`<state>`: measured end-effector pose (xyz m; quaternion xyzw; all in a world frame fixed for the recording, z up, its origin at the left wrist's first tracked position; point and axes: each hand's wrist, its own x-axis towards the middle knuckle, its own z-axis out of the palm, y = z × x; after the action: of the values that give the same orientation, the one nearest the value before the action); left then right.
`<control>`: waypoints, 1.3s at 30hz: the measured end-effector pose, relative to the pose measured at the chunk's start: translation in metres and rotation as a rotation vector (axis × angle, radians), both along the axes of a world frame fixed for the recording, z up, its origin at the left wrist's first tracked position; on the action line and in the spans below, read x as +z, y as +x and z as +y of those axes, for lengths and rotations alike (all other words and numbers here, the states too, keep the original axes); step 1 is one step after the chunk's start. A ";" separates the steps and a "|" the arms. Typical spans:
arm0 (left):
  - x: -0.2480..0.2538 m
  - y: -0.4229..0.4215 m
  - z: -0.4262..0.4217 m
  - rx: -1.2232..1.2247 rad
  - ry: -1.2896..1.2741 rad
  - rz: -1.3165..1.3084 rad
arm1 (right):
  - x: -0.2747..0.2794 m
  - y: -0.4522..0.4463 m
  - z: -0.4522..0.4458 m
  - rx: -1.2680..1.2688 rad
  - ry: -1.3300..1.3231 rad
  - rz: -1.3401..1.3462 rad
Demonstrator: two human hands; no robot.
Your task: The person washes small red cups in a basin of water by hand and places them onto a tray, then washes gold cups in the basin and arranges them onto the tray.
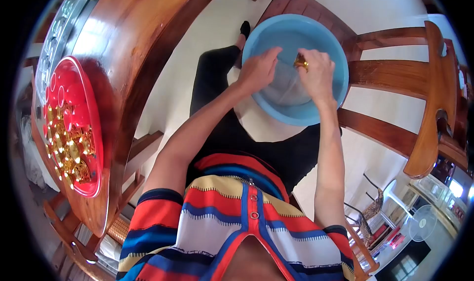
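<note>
A light-blue basin (256,32) stands in front of me, and both of my hands are over it. My right hand (318,74) is closed around a small shiny gold-coloured piece (300,62), whose exact shape the fingers partly hide. A thin, whitish, see-through cloth (286,87) hangs between the hands into the basin. My left hand (259,73) has its fingers pressed together at the cloth's upper left edge and seems to pinch it. Several similar gold pieces (61,142) lie on a red tray (94,118) to my left, beside red cups (75,94).
The basin rests on a wooden chair (281,2), whose slatted back (390,76) rises at the right. At the left, a wooden table (123,29) carries the red tray and a clear plastic tray (61,27). A white fan (423,223) stands at the lower right.
</note>
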<state>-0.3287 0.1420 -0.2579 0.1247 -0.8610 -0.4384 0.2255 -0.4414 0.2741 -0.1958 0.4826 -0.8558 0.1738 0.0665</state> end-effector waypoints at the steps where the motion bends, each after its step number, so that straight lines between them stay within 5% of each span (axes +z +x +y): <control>1: 0.000 -0.001 0.000 -0.004 -0.001 0.003 | 0.019 -0.004 -0.003 -0.004 -0.001 0.003; 3: -0.002 0.000 -0.001 -0.014 0.001 0.015 | 0.052 -0.006 -0.010 0.043 -0.345 -0.417; 4: -0.002 0.000 0.000 -0.013 0.002 0.013 | 0.064 -0.004 -0.011 0.043 -0.345 -0.419; 6: -0.003 0.000 0.000 0.002 0.010 -0.001 | 0.079 -0.001 -0.011 -0.066 -0.591 -1.061; 9: -0.002 -0.001 -0.001 0.002 -0.004 0.022 | 0.012 -0.017 -0.009 -0.007 -0.219 -0.796; 11: -0.009 0.001 0.002 0.006 -0.020 0.028 | -0.039 -0.003 0.005 0.046 0.496 0.161; 12: -0.008 -0.003 0.000 0.028 -0.036 0.046 | -0.035 0.001 0.005 0.044 0.490 0.170; 21: -0.002 0.001 0.000 -0.015 -0.003 -0.008 | 0.063 -0.006 -0.014 0.098 -0.238 -0.183; 23: -0.002 0.001 0.000 -0.006 0.001 -0.006 | 0.075 -0.001 -0.020 -0.018 -0.626 -1.026; 24: -0.002 0.000 0.001 -0.002 0.003 -0.004 | 0.067 -0.004 -0.020 -0.062 -0.618 -1.205; 25: -0.002 0.000 0.001 -0.005 0.002 -0.001 | 0.039 -0.008 -0.017 -0.063 -0.621 -1.201; 27: -0.001 0.000 0.000 -0.008 -0.002 -0.028 | -0.027 -0.011 -0.008 0.076 0.538 0.178; 34: -0.001 -0.003 -0.001 -0.011 -0.022 -0.021 | -0.022 -0.003 -0.008 -0.060 -0.048 -0.322; 39: -0.004 0.001 0.001 -0.001 -0.019 -0.001 | 0.012 -0.015 -0.009 -0.118 -0.529 -0.911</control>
<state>-0.3278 0.1425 -0.2614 0.1223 -0.8654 -0.4302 0.2261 -0.4566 0.2649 -0.1839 0.2760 -0.7506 0.5718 -0.1832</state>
